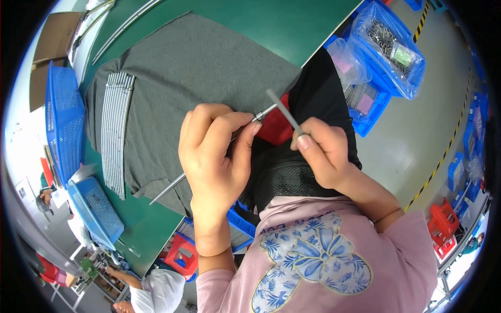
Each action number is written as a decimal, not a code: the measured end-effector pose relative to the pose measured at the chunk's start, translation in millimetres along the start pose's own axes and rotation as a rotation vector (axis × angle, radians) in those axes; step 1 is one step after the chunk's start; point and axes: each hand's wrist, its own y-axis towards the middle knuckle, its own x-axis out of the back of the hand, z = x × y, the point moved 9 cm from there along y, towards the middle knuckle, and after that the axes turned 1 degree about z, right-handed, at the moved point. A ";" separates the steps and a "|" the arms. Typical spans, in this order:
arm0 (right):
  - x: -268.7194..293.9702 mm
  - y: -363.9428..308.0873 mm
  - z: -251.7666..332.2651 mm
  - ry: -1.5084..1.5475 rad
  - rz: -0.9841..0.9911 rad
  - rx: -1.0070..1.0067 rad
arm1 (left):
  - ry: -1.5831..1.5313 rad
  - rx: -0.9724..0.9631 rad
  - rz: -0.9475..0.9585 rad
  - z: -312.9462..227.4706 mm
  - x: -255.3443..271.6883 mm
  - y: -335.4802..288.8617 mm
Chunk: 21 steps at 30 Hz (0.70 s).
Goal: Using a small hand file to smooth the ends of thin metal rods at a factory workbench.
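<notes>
My left hand (pixel 215 151) is closed round a slim metal rod (pixel 169 189), thumb and forefinger pinching it near a stepped collar. The rod slants from the lower left, past the wrist, to beyond the fingertips. In my right hand (pixel 324 154) is a thin grey stick (pixel 283 110), pinched at its lower end between thumb and fingers. This stick crosses the rod's upper end in the picture; whether they touch I cannot tell. Beneath the left hand lies a grey cloth (pixel 209 57). On it, to the left, several similar metal rods (pixel 116 135) lie side by side in a row.
The cloth covers part of a green table (pixel 271 21). Blue baskets (pixel 65 122) stand along its left edge. To the right, blue bins (pixel 389 49) hold small metal parts and rods. A red stool (pixel 183 255) and a co-worker (pixel 156 289) are at the lower left.
</notes>
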 end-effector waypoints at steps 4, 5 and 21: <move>-11.1 1.5 1.1 0.041 -0.011 0.015 | 0.058 -0.047 -0.040 -1.7 2.1 -2.4; -11.5 2.6 3.0 0.058 -0.030 0.027 | 0.057 -0.046 -0.040 -1.0 1.5 -3.1; -20.3 9.2 4.0 -0.146 -0.112 -0.017 | -0.060 -0.060 -0.102 -0.4 -0.6 -5.2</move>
